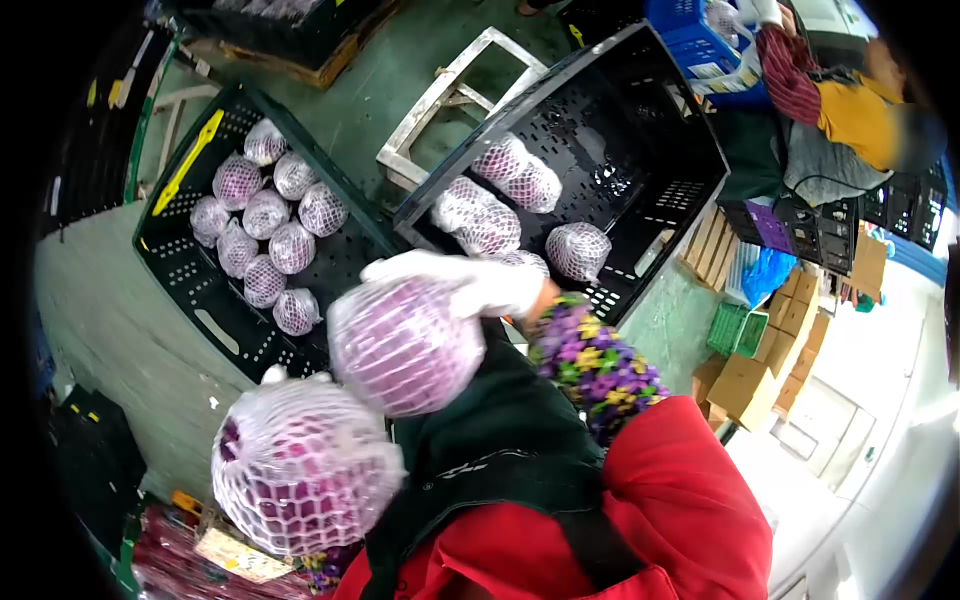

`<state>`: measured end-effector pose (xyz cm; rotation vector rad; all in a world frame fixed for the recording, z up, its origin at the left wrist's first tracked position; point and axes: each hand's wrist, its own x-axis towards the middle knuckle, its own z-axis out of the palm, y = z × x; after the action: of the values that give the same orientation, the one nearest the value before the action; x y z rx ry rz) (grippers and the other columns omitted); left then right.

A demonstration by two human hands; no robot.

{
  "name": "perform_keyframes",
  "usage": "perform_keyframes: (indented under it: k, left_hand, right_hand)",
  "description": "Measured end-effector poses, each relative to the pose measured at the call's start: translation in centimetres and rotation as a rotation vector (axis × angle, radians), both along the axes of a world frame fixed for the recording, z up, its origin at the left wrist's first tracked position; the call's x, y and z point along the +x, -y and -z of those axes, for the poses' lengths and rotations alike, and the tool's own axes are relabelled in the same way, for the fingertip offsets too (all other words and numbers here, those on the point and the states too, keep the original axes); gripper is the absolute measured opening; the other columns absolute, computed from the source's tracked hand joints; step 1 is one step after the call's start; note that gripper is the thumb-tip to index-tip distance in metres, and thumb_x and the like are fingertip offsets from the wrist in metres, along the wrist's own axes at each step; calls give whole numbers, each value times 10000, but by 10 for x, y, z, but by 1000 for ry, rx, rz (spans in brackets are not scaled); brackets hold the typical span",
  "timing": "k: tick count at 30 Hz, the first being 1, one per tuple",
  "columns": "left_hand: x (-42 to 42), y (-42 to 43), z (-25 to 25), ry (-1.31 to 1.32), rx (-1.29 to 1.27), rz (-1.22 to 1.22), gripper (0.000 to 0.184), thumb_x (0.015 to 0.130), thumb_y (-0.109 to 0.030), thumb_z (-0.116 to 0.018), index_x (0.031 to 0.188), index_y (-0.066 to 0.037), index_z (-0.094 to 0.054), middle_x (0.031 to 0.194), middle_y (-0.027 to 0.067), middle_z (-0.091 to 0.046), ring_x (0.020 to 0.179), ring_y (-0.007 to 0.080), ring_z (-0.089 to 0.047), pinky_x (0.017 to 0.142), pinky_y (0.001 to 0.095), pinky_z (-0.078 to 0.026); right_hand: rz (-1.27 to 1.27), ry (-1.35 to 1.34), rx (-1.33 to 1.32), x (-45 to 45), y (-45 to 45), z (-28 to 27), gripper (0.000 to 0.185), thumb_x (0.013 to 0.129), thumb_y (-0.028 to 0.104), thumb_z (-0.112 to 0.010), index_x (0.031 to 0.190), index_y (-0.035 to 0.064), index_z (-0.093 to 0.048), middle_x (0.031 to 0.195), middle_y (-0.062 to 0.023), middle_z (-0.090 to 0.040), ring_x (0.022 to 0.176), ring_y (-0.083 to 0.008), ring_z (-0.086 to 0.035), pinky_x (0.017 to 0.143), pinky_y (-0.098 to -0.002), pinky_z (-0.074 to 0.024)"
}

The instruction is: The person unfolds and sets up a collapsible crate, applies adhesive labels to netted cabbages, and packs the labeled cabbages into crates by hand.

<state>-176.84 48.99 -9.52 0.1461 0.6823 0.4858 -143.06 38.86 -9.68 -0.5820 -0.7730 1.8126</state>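
Two red cabbages in clear wrap and white foam nets are held up close to my chest. My right hand [495, 285], in a white glove, is closed over the top of one netted red cabbage [405, 345]. The other netted cabbage [305, 465] is lower left, held by my left hand [275, 375]; only its gloved fingertips show at the top edge, the rest is hidden behind the cabbage. Beyond my hands, a dark crate [215, 330] on the left holds several netted cabbages [265, 215]. A tilted black crate [640, 150] on the right holds several more [578, 250].
A worn white frame [430, 115] stands between and behind the crates. Another person [850, 115] is at the upper right beside a blue crate [690, 40]. Cardboard boxes [745, 390] and a green basket [737, 330] stand at the right. A dark crate [290, 40] sits on a pallet at the back.
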Motion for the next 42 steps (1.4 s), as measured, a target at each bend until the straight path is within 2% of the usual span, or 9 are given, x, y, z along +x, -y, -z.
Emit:
perform_keyframes:
  k: [9, 11, 15, 19, 23, 27, 29, 35, 42]
  left_hand:
    - [323, 36, -62, 4, 342, 389, 568, 893, -270, -525, 1382, -23, -372, 1343, 132, -479, 1221, 215, -489, 1049, 359, -366]
    - [389, 44, -25, 63, 535, 458, 541, 876, -225, -578, 1360, -49, -412, 1229, 102, -561, 1154, 192, -521, 1025, 314, -365]
    - [493, 48, 52, -252, 1049, 484, 405, 814, -100, -590, 1217, -132, -564, 1089, 53, -582, 1052, 197, -562, 857, 328, -477]
    - [536, 91, 123, -591, 2443, 597, 253, 785, -150, -554, 1006, -205, -664, 1230, 54, -532, 1133, 259, -517, 932, 479, -434]
    - [493, 70, 173, -648, 2314, 1452, 175, 806, -215, -530, 878, -183, -687, 1054, 26, -632, 1141, 230, -509, 1041, 456, -326]
    - [471, 67, 183, -707, 2400, 1154, 163, 792, -242, -553, 850, -177, -691, 929, 27, -663, 1068, 228, -557, 1050, 473, -308]
    - [486, 65, 150, -825, 2102, 1607, 166, 783, -243, -561, 858, -182, -696, 921, 35, -669, 994, 229, -599, 1025, 474, -339]
    - [534, 185, 182, -727, 1873, 766, 447, 796, -485, -574, 1170, -244, -619, 1308, 188, -462, 1175, 349, -467, 877, 443, -450]
    - [448, 230, 116, 44, 2262, 1445, 401, 814, -414, -602, 1063, -110, -682, 1396, 122, -399, 1332, 312, -308, 1011, 456, -345]
  right_hand:
    - [384, 437, -563, 290, 163, 12, 754, 813, 417, -685, 1402, 79, -357, 1349, -93, -475, 1197, -204, -489, 1009, -426, -423]
    - [220, 914, -723, 320, 188, 79, 780, 791, 530, -667, 1416, 182, -355, 1403, -108, -408, 1255, -296, -425, 940, -547, -442]
    - [101, 707, -1024, 288, 180, 105, 838, 774, 603, -644, 1453, 255, -299, 1446, -102, -365, 1296, -338, -370, 947, -537, -423]
    - [487, 737, -814, 335, 211, 159, 529, 820, 433, -602, 1221, 102, -507, 1337, -139, -484, 1208, -324, -466, 917, -503, -423]
    - [1294, 111, -854, 353, 187, 171, 514, 866, 415, -433, 1220, 43, -409, 1318, -216, -471, 1197, -376, -474, 949, -549, -371]
    - [1066, 930, -1124, 392, 191, 197, 565, 873, 467, -445, 1300, 102, -387, 1309, -186, -480, 1157, -330, -495, 935, -532, -383]
    - [1515, 752, -896, 399, 173, 157, 559, 879, 484, -475, 1322, 147, -423, 1320, -141, -479, 1170, -285, -487, 920, -508, -397]
    - [1038, 832, -795, 426, 101, 134, 503, 900, 414, -563, 1322, 148, -501, 1228, -74, -558, 1125, -204, -512, 905, -365, -436]
    - [508, 763, -684, 352, 91, 116, 371, 903, 379, -551, 1226, 198, -534, 1050, -7, -560, 931, -147, -559, 774, -380, -522]
